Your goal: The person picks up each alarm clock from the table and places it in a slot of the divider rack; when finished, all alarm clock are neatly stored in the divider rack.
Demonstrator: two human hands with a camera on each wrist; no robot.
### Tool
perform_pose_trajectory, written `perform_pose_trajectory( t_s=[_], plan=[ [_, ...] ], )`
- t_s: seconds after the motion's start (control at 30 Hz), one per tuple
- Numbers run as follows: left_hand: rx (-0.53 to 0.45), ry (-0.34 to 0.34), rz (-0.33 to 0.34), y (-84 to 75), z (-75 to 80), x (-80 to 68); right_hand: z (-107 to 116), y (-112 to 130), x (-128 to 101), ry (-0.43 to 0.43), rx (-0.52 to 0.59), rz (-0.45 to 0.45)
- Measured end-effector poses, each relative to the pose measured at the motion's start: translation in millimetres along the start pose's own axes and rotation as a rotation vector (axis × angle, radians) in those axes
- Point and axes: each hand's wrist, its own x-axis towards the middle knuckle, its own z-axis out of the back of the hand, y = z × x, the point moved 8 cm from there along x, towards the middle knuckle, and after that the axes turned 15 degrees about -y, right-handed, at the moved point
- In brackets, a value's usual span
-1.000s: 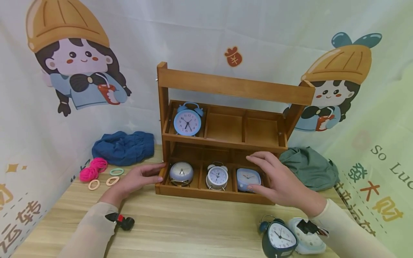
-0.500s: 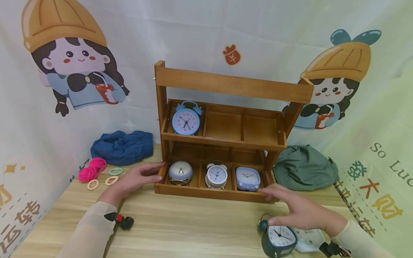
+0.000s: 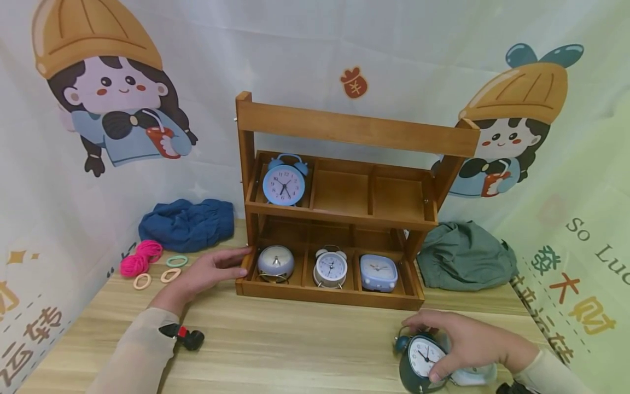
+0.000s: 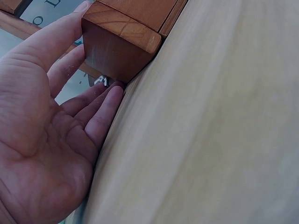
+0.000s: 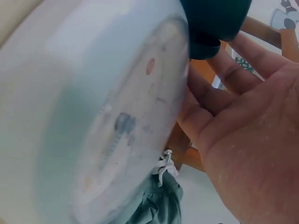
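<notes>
- pale backdrop [image 3: 295, 49] printed with cartoon figures hangs behind our wood-grain worktop [image 3: 295, 345].
- on it we have a brown wooden shelf [image 3: 325, 296] of two tiers.
- our left hand [image 3: 209, 272] rests against the shelf's lower left corner, its fingers extended, thumb at the front.
- our right hand [image 3: 467, 339] grips the dark alarm clock [image 3: 418, 358], thumb over its front and fingers behind; that clock stands on the worktop, in front of the shelf's right end.
- just beside it, partly hidden by our right hand, we see a pale clock [image 3: 474, 376].
- in the lower tier, left to right, we see a round clock [image 3: 275, 264], a white twin-bell clock [image 3: 331, 268] and a squarish blue clock [image 3: 378, 272].
- a light-blue twin-bell clock [image 3: 284, 185] stands in the upper left compartment.
- left of the shelf we see blue fabric [image 3: 187, 225] and pink yarn [image 3: 141, 259]; right of it, green fabric [image 3: 467, 257].
</notes>
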Motion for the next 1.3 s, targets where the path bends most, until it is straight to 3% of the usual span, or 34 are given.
perform_pose_trajectory(
  t_s=[0.13, 0.57, 0.97, 1.3],
  plan=[
    [-0.003, -0.001, 0.000, 0.4, 0.2, -0.2, -3.8, -0.7, -2.6, 0.015, 0.027, -0.011],
    [0.000, -0.005, 0.009, -0.1, 0.2, -0.6, -10.3, -0.3, -1.7, 0.038, -0.062, 0.034],
    [0.015, -0.015, -0.004, 0.4, 0.8, -0.1, -8.0, 9.7, 13.1, -0.053, -0.241, 0.073],
    [0.010, -0.015, -0.004, 0.9, 1.1, 0.3, 26.3, 50.3, 55.2, -0.240, -0.377, 0.225]
  ],
)
